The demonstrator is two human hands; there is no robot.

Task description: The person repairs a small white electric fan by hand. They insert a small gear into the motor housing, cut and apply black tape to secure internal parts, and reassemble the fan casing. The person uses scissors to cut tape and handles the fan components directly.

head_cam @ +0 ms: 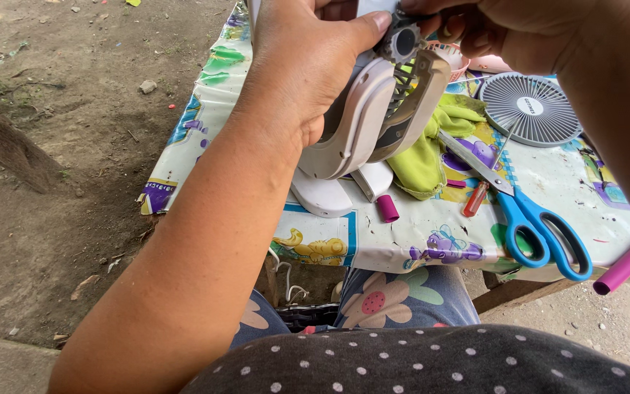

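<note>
A dotted shirt (pixel 432 361) filled the bottom edge; above, the left hand (pixel 308 58) gripped a white fan body (pixel 362 120), the right hand (pixel 526 33) pinching its hub (pixel 402 42) over the counter (pixel 417 233).

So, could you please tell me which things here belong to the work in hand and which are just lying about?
In hand:
- left hand gripping the white fan housing
- right hand at its small round part

Lying about:
- round fan grille
- blue-handled scissors
- small screwdriver
- green cloth
- magenta tube pieces
- patterned table cover
</note>
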